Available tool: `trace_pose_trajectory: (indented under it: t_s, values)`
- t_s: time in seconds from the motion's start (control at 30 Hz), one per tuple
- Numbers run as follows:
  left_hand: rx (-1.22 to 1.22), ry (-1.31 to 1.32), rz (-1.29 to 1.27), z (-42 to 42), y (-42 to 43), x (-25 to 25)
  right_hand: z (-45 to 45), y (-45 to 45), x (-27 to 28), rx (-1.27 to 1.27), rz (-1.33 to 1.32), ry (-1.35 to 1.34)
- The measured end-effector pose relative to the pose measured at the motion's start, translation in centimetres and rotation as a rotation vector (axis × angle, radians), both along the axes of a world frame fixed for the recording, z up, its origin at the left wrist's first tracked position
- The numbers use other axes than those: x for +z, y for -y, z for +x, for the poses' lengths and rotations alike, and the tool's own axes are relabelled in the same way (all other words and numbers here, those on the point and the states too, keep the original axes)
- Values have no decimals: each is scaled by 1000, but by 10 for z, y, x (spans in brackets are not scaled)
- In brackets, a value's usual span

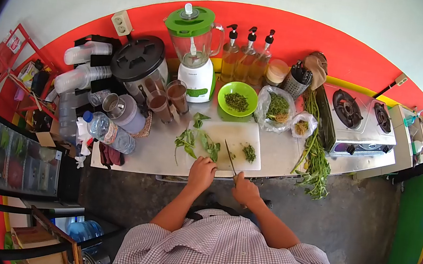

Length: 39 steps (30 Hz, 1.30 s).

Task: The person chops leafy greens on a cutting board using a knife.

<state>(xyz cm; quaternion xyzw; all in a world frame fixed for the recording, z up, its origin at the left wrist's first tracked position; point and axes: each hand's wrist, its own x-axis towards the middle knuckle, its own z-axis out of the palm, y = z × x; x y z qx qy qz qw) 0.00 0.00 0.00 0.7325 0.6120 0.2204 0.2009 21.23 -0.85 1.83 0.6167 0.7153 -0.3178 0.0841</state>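
- From where I stand, the long silvery metal table fills the middle of the room and carries all the work.
- On it, against its near edge, lies a white rectangular cutting board, longer from side to side than from front to back.
- Loose green leafy sprigs sprawl over the board's left part, some spilling past its left edge onto the metal.
- Just beyond the board's far edge sits a round lime-green bowl, with finely cut greens in its bottom.
- The right hand is closed round a knife handle at the board's near edge.
- The left hand has its fingers bent at the near edge; I can't tell whether they pinch a stem. It is the nearer hand to the sprigs, which lie ahead of it and to its left.
- The long, narrow metal knife points forward, tip leaning left, between sprigs and cuttings.
- Right of the blade rests a small dark-green heap of chopped leaf.
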Motion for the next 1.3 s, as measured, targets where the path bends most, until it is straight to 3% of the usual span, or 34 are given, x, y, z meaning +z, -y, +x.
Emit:
trace_pose_trajectory:
  t_s: [0.17, 0.37, 0.47, 0.8, 1.1, 1.3]
  values:
    - [101, 18, 284, 3, -16, 7, 14, 13, 11, -11, 47, 1]
    - [205, -3, 272, 17, -62, 0, 35, 12, 8, -179, 65, -42]
    - [229, -173, 213, 20, -76, -7, 41, 11, 11, -181, 94, -84]
    - [184, -263, 321, 37, -65, -8, 45, 13, 8, -76, 81, -151]
    - [-81, 94, 179, 56, -50, -18, 43, 1, 3, -67, 109, -166]
    - [147, 192, 117, 63, -52, -10, 23, -10, 22, 11, 112, -3]
